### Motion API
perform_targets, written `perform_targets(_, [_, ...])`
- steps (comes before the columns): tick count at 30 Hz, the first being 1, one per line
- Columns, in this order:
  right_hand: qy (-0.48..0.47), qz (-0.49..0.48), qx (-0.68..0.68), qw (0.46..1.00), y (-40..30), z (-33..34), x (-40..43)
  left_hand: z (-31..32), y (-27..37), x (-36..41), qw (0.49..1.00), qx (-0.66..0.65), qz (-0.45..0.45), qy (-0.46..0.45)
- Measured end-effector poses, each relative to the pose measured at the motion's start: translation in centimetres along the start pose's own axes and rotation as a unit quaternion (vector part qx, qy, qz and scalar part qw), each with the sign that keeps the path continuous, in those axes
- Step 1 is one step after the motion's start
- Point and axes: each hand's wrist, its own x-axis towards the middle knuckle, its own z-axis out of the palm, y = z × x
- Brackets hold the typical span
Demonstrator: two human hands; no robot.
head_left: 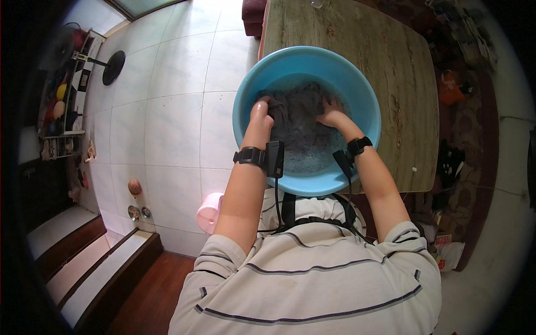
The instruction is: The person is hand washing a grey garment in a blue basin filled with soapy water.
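A light blue plastic basin [308, 58] stands in front of me, holding sudsy water [307, 161] and a soaked dark grey cloth [303, 113]. My left hand [262, 112] is against the cloth's left side, near the basin wall. Its fingers are mostly hidden by the cloth and water, so their grip cannot be made out. At the cloth's right edge, my right hand [333, 114] dips its spread fingers into the water, with nothing seen held in them. Black straps with small cabled devices circle both wrists.
The basin rests at the edge of a wood-patterned table [402, 92]; a small white bit [414, 169] lies on its right. A pink plastic stool or bucket [209, 212] stands on the tiled floor by my left arm. Farther left are a round black stand base [114, 68] and small bowls [134, 213].
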Motion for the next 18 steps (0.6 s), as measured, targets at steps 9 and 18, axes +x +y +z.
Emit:
perform_targets(9, [-0.050, -0.018, -0.103, 0.993, -1.7, -1.0, 0.5, -2.6, -2.1, 4.8, 0.999, 0.015, -0.040, -0.021])
perform_targets(18, [-0.075, -0.042, -0.085, 0.993, -1.2, -1.1, 0.5, -2.1, -2.3, 5.3, 0.996, 0.079, -0.015, -0.049])
